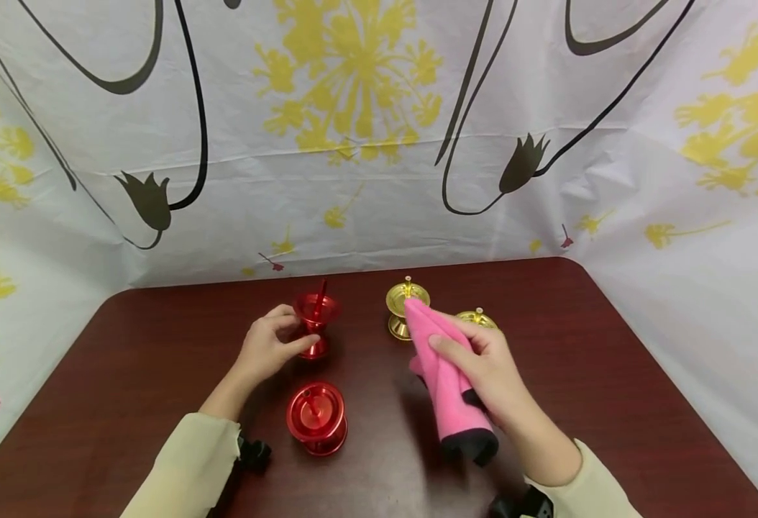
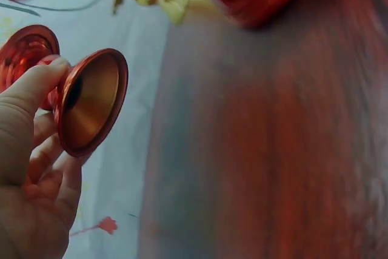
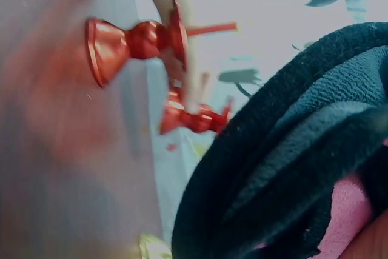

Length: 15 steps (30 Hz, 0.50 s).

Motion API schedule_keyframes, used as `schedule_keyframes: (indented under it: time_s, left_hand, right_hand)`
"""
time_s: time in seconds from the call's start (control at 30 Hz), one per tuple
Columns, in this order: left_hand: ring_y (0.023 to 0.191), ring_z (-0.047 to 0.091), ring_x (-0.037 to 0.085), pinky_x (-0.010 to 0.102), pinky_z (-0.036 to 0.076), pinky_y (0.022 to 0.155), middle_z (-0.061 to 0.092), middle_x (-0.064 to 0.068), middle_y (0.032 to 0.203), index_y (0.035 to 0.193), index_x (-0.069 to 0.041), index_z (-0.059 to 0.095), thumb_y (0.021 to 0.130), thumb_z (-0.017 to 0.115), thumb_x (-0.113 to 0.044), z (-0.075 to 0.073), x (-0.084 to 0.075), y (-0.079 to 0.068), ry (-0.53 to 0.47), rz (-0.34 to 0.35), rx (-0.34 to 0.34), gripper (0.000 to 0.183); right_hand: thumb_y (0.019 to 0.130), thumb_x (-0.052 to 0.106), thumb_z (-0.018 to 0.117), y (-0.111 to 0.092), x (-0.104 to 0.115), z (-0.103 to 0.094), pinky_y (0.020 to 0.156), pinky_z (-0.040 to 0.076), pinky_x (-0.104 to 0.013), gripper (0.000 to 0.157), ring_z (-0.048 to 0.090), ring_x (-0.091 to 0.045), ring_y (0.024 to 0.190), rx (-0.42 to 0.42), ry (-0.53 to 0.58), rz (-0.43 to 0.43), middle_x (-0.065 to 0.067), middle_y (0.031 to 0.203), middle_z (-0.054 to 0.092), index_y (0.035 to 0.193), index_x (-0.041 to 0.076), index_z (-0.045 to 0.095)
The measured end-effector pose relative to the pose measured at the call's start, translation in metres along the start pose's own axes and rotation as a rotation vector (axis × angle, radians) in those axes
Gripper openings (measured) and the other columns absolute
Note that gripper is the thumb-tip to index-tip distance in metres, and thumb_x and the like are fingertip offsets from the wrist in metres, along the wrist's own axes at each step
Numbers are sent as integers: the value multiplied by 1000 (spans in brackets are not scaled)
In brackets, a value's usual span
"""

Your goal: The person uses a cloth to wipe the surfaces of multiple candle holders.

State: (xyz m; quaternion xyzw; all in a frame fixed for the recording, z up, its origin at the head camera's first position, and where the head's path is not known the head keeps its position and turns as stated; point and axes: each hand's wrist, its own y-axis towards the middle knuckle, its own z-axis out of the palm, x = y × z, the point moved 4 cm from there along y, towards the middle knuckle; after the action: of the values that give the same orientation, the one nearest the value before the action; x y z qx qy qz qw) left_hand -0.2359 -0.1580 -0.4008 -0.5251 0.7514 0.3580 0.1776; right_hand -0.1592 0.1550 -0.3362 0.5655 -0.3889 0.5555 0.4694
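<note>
My left hand (image 1: 264, 350) pinches a red metal candle holder (image 1: 316, 311), a cup on a waisted stem with a spike in the middle. In the left wrist view the thumb lies on the stem of this red holder (image 2: 94, 102), and its hollow underside shows, so the base is off the table. A pink cloth (image 1: 442, 374) with black edging is gripped in my right hand (image 1: 492, 370); it hangs folded above the table. In front of the left hand, nearer me, a second red candle holder (image 1: 316, 414) stands upright.
Two gold candle holders stand toward the back: one gold holder (image 1: 400, 327) beside the cloth's tip, another gold holder (image 1: 479, 318) partly hidden by the right hand. The dark red-brown table (image 1: 159, 360) meets a patterned white sheet (image 1: 366, 216) behind and at the sides.
</note>
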Motion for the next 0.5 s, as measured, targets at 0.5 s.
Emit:
schedule_keyframes:
  time_s: [0.5]
  left_hand:
    - [85,54,22,28,48,69,62,9,95,91,-2,76,82,82,-19,9,20,15,-52,-37,96,20]
  right_hand:
    - [97,6,59,-8,41,-46,61,57,-21,33,72,-6,73,-209,-65,-179,3,104,76,129,8,66]
